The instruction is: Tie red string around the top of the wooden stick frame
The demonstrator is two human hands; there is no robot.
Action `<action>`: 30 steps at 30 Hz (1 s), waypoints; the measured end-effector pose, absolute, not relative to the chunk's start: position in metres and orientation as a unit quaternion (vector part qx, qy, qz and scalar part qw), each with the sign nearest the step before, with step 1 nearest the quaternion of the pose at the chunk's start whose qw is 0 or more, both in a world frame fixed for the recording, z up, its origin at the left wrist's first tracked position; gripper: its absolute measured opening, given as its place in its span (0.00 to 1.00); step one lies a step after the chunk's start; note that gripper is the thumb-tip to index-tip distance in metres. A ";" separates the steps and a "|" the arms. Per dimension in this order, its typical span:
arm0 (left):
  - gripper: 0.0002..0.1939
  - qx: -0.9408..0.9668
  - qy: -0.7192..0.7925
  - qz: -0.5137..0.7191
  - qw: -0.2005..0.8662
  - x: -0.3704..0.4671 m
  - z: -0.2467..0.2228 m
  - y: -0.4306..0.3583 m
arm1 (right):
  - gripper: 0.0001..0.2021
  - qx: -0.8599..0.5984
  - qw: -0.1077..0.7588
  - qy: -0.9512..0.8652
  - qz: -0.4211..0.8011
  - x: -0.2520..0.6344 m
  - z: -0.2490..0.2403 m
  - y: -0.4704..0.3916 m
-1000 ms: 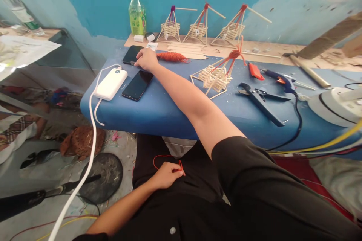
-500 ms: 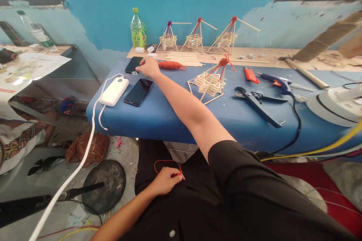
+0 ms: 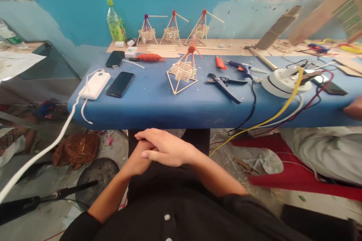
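Observation:
In my lap below the table edge, my right hand [image 3: 166, 146] lies across the top of my left hand [image 3: 138, 160]. The fingers of the right hand are stretched out, and its thumb points left. Most of the left hand's fingers are covered, so anything inside them is hidden. Nearest to both hands on the blue table [image 3: 152, 101] stands a pyramid-shaped stick model [image 3: 183, 71], its top bound with orange thread. Behind and left of it lies an orange thread bundle [image 3: 149, 57]. Two phones, a black one [image 3: 120, 84] and a smaller one [image 3: 114, 59], rest on the left.
A white power bank [image 3: 95, 84] with a cable lies at the left. Cutting pliers [image 3: 224, 86], a glue gun [image 3: 240, 67] and a white power socket [image 3: 283, 82] are on the right. Three finished-looking stick models [image 3: 172, 34] and a bottle [image 3: 115, 24] line the wall. Another person's hand [image 3: 354, 109] shows far right.
My right hand has left the small phone at the back left and come down onto my left hand. The orange thread at my left hand is out of sight. The view has turned right.

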State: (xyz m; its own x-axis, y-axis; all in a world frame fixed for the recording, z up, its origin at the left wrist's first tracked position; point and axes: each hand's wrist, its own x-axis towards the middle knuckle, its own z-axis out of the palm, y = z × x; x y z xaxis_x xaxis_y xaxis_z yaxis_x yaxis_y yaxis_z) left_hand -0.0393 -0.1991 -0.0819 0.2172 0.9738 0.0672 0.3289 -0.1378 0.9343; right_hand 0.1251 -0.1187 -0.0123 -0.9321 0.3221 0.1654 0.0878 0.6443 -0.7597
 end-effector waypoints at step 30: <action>0.51 0.457 0.878 0.143 -0.023 -0.126 0.013 0.011 | 0.21 -0.471 0.345 -0.776 0.238 0.220 -0.051 -0.112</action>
State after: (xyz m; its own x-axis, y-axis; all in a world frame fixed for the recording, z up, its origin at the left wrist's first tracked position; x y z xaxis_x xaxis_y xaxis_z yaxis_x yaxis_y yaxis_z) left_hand -0.1255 0.0112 0.0132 -0.5816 0.7954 0.1703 0.8084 0.5419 0.2300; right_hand 0.2202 -0.1122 -0.0515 -0.3180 0.8958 0.3104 0.5675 0.4422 -0.6946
